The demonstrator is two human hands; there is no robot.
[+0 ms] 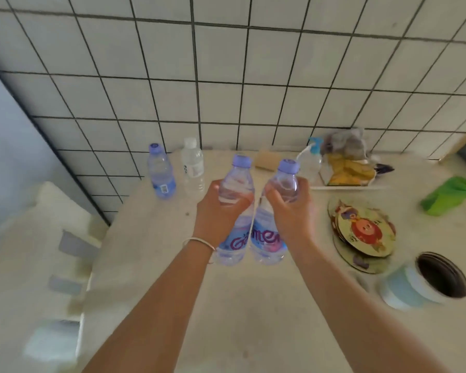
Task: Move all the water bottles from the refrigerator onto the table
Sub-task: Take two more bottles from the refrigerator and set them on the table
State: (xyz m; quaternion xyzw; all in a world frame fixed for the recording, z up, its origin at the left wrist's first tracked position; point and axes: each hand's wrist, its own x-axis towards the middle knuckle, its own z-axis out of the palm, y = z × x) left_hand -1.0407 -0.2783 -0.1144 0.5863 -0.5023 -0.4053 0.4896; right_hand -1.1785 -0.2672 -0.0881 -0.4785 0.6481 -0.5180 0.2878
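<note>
A: Quick pass. Left hand [218,211] wraps the upper body of a clear plastic water bottle with a lilac cap and a blue-purple label [236,211]. Right hand [289,208] curls round a matching lilac-capped clear bottle [276,211]. Both are held over the pale round table [226,305], lower ends leaning together, nearly touching.

B: On the surface yet?

A: Can't tell if the bases touch it; I'd judge they're just above it. Step in hand is setting them down.

B: How to do it well?

A: Straighten each bottle upright before lowering, spread them apart so they don't knock, and aim for bare table near the two already standing at the back left: a blue-labelled clear bottle with a lilac cap [160,173] and a clear bottle with a white cap [193,164]. Keep away from the stack of round cartoon-printed mats [363,232] on the right. Release only once the bases sit flat.

B: Look of the bottles?

A: Transparent, ribbed at the bottom, seemingly full, caps on. Label text is partly hidden by the wrists. Refrigerator isn't in view, so how many remain there I can't say.
</note>
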